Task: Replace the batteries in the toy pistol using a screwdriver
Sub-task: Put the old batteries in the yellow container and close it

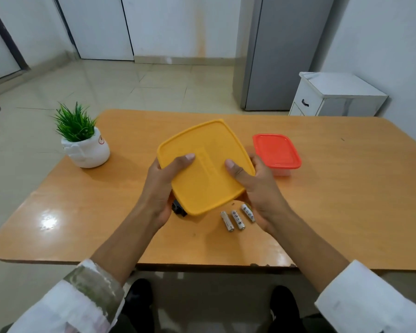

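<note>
yellow lid [203, 169], red lid [275, 150], white batts [237, 219], orange table [334, 200]

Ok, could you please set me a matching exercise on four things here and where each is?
Things:
1 yellow lid
2 red-lidded box
3 batteries
4 potted plant

Places:
A near the left edge of the table
B lying beside the right hand
C gripped by the left hand and right hand
D standing closed beyond the right hand

Pairs: 1-C; 2-D; 3-B; 4-A
</note>
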